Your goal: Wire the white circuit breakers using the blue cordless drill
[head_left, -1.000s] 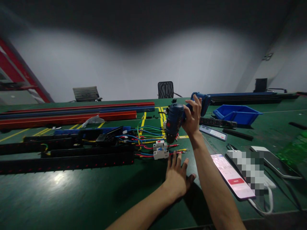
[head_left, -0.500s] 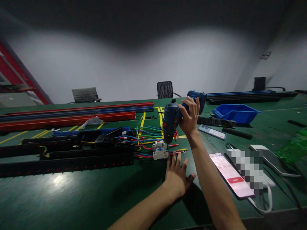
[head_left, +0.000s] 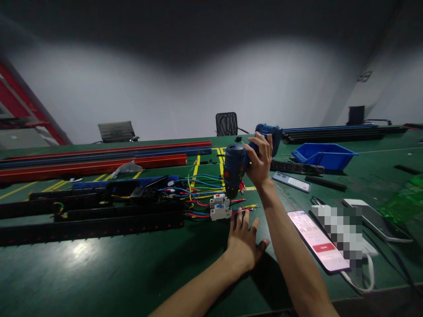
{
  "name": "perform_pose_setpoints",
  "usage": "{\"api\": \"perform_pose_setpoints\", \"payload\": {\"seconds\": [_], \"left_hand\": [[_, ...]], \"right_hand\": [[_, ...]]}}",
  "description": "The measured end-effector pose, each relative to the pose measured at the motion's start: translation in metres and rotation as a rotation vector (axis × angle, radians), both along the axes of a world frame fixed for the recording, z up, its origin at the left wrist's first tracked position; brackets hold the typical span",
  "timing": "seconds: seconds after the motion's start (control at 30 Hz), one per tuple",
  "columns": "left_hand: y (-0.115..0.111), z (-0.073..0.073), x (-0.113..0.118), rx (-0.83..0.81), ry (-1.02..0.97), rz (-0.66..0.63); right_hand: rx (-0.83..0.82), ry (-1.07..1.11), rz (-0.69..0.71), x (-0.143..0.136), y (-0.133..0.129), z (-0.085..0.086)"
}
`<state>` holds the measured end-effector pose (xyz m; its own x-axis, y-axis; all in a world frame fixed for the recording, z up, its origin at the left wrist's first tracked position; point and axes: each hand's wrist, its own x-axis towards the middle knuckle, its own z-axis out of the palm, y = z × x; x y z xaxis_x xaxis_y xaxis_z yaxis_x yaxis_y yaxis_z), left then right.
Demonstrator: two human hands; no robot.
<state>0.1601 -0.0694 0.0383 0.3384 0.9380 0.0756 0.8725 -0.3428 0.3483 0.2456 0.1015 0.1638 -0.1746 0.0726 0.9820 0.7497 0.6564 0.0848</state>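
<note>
My right hand (head_left: 261,163) grips a blue cordless drill (head_left: 235,169) pointing nose-down over a small white circuit breaker (head_left: 220,207) on the green table (head_left: 132,264). Red, blue, yellow and green wires (head_left: 198,189) run from the breaker to long black power strips (head_left: 92,222) at the left. My left hand (head_left: 243,242) lies flat on the table just to the right of the breaker, fingers spread, its fingertips at the red and yellow wire ends (head_left: 246,208).
Red and blue rails (head_left: 99,158) lie along the far left. A lit phone (head_left: 317,240) and another phone (head_left: 376,220) sit at the right, near a blue bin (head_left: 324,156), a black strip (head_left: 297,167) and a label card (head_left: 291,182). Office chairs (head_left: 227,123) stand behind the table.
The drill in my right hand has shifted left and down, closer to the top of the breaker. My left hand has stayed flat in place.
</note>
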Motion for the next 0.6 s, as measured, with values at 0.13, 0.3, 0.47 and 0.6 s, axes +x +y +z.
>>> {"api": "perform_pose_setpoints", "payload": {"seconds": [0.13, 0.3, 0.47, 0.6], "left_hand": [[0.0011, -0.0016, 0.0006, 0.004, 0.007, 0.006], [0.0009, -0.0036, 0.0009, 0.007, 0.021, 0.001], [0.001, -0.0059, 0.0011, 0.028, 0.028, 0.003], [0.001, -0.0041, -0.0006, 0.028, 0.03, -0.009]], "right_hand": [[-0.019, 0.003, 0.035, -0.0009, 0.0003, -0.0001], [-0.021, 0.012, 0.074, -0.0017, -0.0006, 0.0011], [-0.068, 0.014, 0.064, -0.0007, 0.001, -0.0009], [-0.031, 0.039, 0.084, 0.0006, 0.0034, -0.0042]]}}
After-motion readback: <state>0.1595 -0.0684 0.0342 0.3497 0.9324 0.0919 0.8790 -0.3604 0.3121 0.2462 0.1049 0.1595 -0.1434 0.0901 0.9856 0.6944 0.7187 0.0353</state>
